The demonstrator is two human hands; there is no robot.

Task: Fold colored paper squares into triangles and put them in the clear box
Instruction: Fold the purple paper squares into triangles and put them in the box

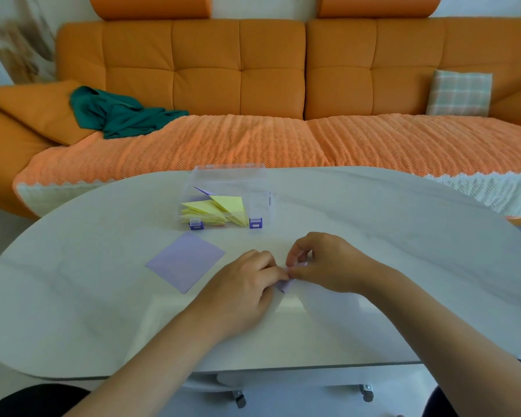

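Item: lilac paper (285,285). Thin, light, creases easily, probably slippery on the bench (73,296). Lies at 5 o'clock from the clear box (229,179). Grip: left hand (241,285) and right hand (324,263) both pinch its edges; best held by the corners.

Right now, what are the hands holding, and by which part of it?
A small purple paper, mid-fold. The left hand and the right hand both pinch it where they meet; they hide most of it, so the exact part is unclear.

I get soft, even daylight, a pale sheen on the worktop (373,236), wide-angle bending at edges, slight overall softness.
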